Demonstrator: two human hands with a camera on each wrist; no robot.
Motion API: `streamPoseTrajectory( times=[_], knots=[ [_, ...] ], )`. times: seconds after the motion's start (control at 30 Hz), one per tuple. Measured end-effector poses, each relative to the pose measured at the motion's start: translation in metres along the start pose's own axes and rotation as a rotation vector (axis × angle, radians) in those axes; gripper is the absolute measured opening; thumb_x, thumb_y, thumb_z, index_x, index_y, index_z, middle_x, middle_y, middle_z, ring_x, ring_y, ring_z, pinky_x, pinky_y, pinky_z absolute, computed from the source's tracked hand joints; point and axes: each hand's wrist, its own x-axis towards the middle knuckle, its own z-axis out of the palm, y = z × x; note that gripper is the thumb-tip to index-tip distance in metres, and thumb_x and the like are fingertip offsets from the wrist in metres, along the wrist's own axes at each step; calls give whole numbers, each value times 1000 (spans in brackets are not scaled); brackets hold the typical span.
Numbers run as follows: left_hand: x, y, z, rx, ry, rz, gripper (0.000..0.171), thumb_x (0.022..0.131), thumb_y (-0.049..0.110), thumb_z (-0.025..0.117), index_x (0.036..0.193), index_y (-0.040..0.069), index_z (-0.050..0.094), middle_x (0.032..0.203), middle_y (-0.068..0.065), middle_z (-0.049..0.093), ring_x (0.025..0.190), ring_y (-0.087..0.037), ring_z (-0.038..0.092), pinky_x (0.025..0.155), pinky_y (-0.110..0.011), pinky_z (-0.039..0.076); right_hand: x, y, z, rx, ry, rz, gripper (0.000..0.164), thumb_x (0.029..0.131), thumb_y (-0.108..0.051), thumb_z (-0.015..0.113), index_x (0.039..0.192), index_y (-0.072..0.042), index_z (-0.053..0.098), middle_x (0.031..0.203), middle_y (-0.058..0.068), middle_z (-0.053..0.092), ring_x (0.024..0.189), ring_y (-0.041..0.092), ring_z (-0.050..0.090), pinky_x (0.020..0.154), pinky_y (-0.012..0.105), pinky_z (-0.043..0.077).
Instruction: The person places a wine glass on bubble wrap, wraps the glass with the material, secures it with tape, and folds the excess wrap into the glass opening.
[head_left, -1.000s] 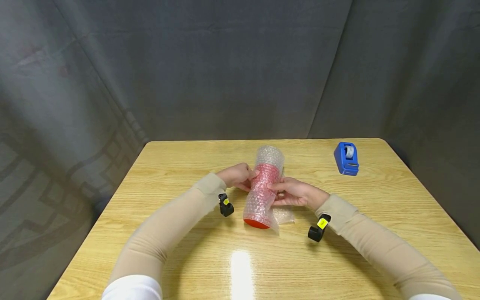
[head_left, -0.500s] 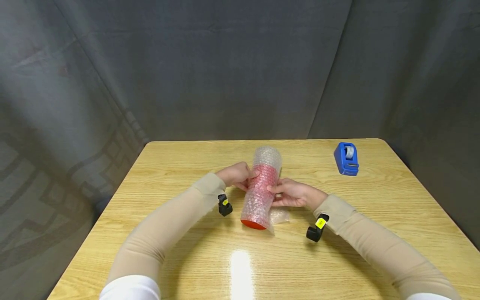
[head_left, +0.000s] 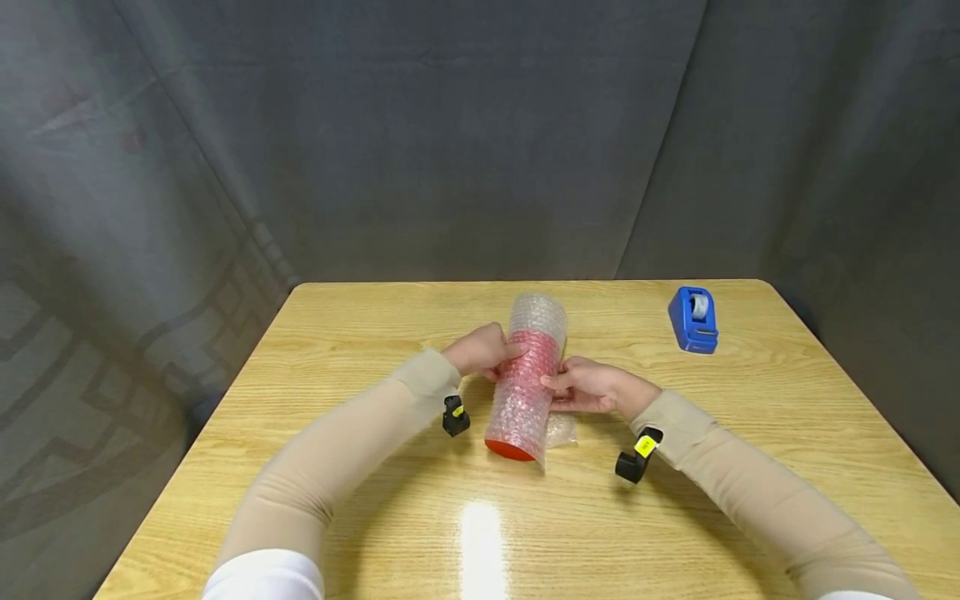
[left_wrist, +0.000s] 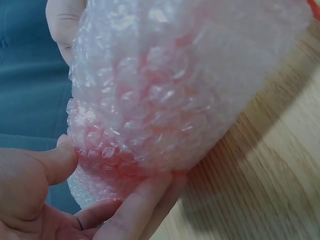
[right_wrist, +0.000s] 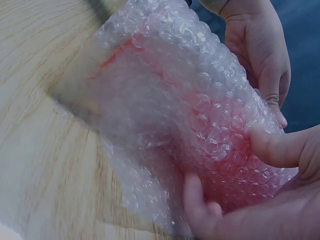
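A red cylinder [head_left: 509, 451] is being held inside bubble wrap [head_left: 523, 402] near the table's middle, its length being tilted from seven o'clock to one o'clock as seen from the head. Its red end is being left bare at seven o'clock, while the wrap is being carried past the red at the far end. Whether the whole underside is being borne by the wood cannot be told. At ten o'clock the wrapped side is being gripped by the left hand [head_left: 486, 350], thumb on top, fingers curled below. At three o'clock it is being clamped by the right hand [head_left: 590, 386], thumb likewise pressed on the bubbles. At five o'clock a loose flap [head_left: 561, 431] is being supported by the table [head_left: 360, 317]. Well apart at two o'clock, a blue tape dispenser [head_left: 693, 323] is being left untouched. At twelve o'clock the table is being backed by grey cloth [head_left: 450, 167].
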Motion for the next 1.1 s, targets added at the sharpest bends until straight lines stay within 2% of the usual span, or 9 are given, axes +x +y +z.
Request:
streamPoseTrajectory(
  times=[0.1,0.2,0.27,0.33,0.43,0.5,0.8,1.0,1.1],
  knots=[
    [-1,2,1,52,13,10,30,98,27,57,82,2,56,71,-5,56,58,-14,58,75,-39,60,-1,0,-1,-68,23,-15,13,101,-9,47,110,-1,48,94,0,58,87,11,56,83,24,51],
    [0,3,3,101,26,24,32,99,28,57,79,3,54,67,-4,52,54,-14,55,75,-41,60,-1,0,-2,-96,23,-29,11,100,-7,47,108,0,49,93,-1,58,85,11,54,79,23,48],
    [1,4,4,126,34,33,32,99,29,56,79,4,54,66,-4,50,53,-13,54,74,-41,60,-1,0,-2,-85,20,-44,24,100,-4,46,121,6,41,100,3,56,89,13,55,84,25,49],
    [2,4,5,131,39,36,31,99,29,56,82,3,55,67,-4,50,54,-14,55,73,-40,61,-1,0,-1,-47,35,-51,46,99,-1,46,137,8,23,112,8,51,95,15,56,90,29,49],
    [3,5,6,131,41,39,30,99,29,56,88,2,57,70,-5,52,56,-14,56,72,-39,61,-1,0,0,8,77,-51,74,97,2,49,147,0,-4,126,16,40,99,17,55,92,30,50],
    [2,5,6,134,41,41,29,99,29,55,89,1,58,70,-6,52,57,-15,56,72,-39,61,-2,-1,1,41,113,-39,79,95,3,51,148,-3,-8,125,18,38,96,17,55,87,27,52],
    [2,7,6,158,40,24,28,99,29,55,87,4,55,67,-3,49,56,-16,55,73,-40,61,-5,-5,3,102,107,-37,54,90,8,50,136,0,23,105,13,45,89,19,53,80,22,56],
    [2,9,6,158,34,9,29,99,30,55,91,2,56,68,-4,51,57,-16,56,74,-39,60,-5,-6,5,85,89,-42,23,95,-5,47,113,-6,34,96,9,46,89,17,50,78,20,56],
    [1,10,6,169,32,7,30,99,31,55,89,3,57,67,-4,51,56,-17,56,74,-39,60,-6,-7,5,92,85,-43,15,99,-12,48,109,-8,38,94,7,48,88,17,51,77,20,56]
  ],
)
